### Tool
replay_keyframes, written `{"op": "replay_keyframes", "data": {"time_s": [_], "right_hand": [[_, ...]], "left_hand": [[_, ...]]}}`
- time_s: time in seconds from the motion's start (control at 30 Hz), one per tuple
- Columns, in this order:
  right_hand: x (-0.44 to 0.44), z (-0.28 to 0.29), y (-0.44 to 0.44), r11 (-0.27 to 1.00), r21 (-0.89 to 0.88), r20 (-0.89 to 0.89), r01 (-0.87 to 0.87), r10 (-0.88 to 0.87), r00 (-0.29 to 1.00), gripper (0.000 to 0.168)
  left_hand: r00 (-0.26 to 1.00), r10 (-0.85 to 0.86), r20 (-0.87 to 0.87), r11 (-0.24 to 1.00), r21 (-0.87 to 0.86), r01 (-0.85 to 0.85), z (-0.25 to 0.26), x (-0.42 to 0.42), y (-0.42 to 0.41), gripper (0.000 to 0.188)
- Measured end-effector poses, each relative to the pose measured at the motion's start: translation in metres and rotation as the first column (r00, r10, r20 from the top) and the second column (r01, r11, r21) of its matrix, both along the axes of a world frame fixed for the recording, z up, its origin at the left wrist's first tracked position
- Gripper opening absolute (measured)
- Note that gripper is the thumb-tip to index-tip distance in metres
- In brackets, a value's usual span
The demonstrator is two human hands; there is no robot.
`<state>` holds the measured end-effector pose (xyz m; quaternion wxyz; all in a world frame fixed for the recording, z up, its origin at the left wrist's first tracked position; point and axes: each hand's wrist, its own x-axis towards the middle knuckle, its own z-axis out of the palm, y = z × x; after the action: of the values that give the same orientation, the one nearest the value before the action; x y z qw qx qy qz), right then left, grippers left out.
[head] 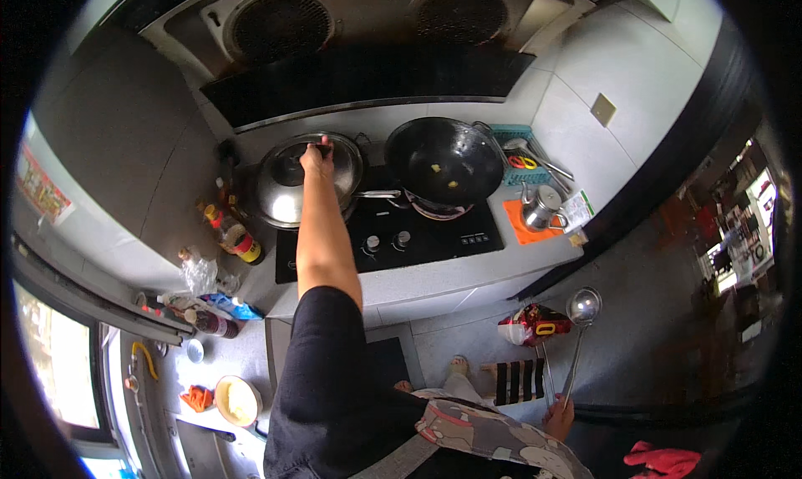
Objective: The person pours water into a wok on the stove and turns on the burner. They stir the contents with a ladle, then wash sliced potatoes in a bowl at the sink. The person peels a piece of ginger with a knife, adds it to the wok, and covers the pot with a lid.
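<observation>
My left hand (316, 159) grips the knob of a domed metal lid (285, 194), which covers a pan on the left burner of the black gas hob (432, 241). The pan's metal handle (378, 194) points right. On the right burner stands a black wok (445, 159) with two small yellowish pieces inside. Low at the right, my right hand (557, 416) holds a metal ladle (584, 307) by its handle, bowl upward. A second thin metal utensil (548, 372) rises beside the ladle; its far end is hard to make out.
A teal basket (529, 175) of utensils and a metal pot (542, 208) on an orange cloth (517, 222) are right of the wok. Bottles (241, 241) stand left of the hob. A pale bowl (238, 401) and a cleaver (203, 444) lie farther left. A small stool (517, 382) is on the floor.
</observation>
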<state>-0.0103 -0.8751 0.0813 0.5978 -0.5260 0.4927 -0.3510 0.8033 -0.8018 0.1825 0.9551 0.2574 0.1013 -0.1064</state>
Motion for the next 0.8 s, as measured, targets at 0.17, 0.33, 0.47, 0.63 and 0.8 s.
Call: {"op": "replay_keyframes", "data": {"time_s": [0.17, 0.33, 0.47, 0.63, 0.8], "right_hand": [[-0.007, -0.001, 0.025, 0.983, -0.082, -0.012, 0.162, -0.164, 0.986, 0.028], [0.043, 0.029, -0.011, 0.986, -0.027, -0.065, 0.163, -0.164, 0.984, 0.029], [0.073, 0.057, -0.038, 0.991, -0.131, 0.046, 0.038, -0.033, 0.998, 0.028], [0.094, 0.054, -0.085, 0.988, -0.151, 0.125, -0.035, 0.054, 0.991, 0.028], [0.111, 0.054, -0.143, 0.972, -0.189, 0.088, -0.142, 0.161, 0.983, 0.024]], "left_hand": [[0.926, -0.217, 0.309, 0.974, 0.124, 0.187, 0.054, -0.163, -0.033, 0.009], [0.768, -0.522, 0.372, 0.853, 0.235, 0.466, 0.109, -0.31, -0.06, 0.009], [0.54, -0.701, 0.466, 0.712, 0.41, 0.571, 0.103, -0.386, -0.105, 0.012], [0.521, -0.691, 0.501, 0.716, 0.375, 0.589, 0.094, -0.401, -0.139, 0.011], [0.594, -0.658, 0.462, 0.753, 0.398, 0.524, 0.088, -0.382, -0.17, 0.012]]}}
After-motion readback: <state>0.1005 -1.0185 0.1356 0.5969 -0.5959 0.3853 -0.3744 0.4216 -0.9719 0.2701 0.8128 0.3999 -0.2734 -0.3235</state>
